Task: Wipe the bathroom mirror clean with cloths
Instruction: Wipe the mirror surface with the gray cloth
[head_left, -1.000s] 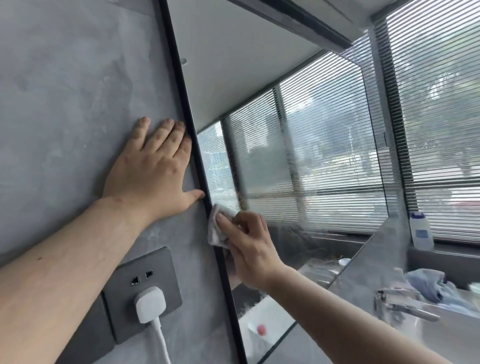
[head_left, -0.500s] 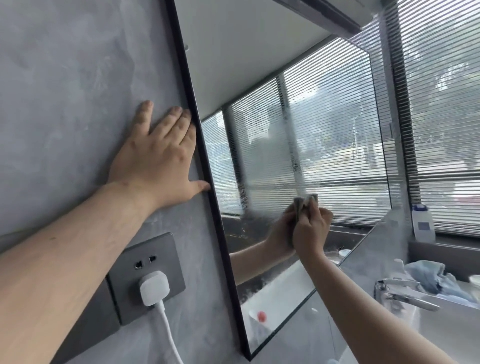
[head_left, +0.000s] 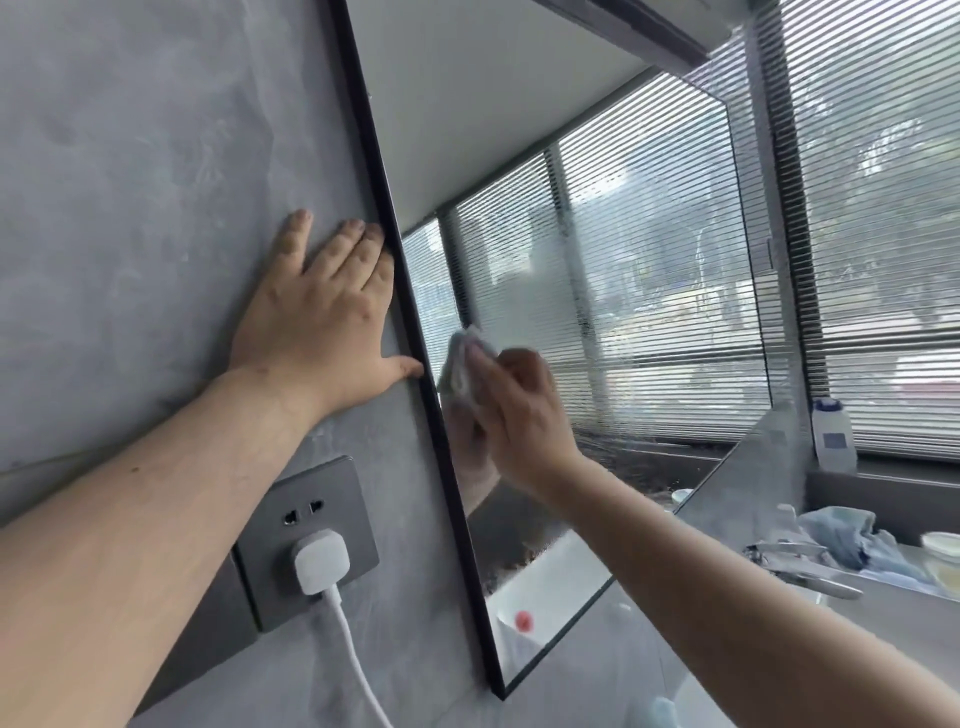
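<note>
Right hand (head_left: 519, 415) pinched cloth (head_left: 460, 364) in curled fingers; cloth bunched beyond the fingertips, against the mirror (head_left: 649, 249) near its left edge. Left hand (head_left: 322, 322) lay flat, fingers straight, just left of the mirror.

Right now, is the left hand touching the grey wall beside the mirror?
Touching. The head view shows the left hand lying flat on the grey wall, fingers straight, with no gap under palm or fingertips, beside the mirror frame.

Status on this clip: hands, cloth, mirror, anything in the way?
Left hand flat on grey wall, open. Right hand grips small crumpled grey cloth against black-framed mirror, near left edge. Streaks mid-pane. Nothing blocking.
</note>
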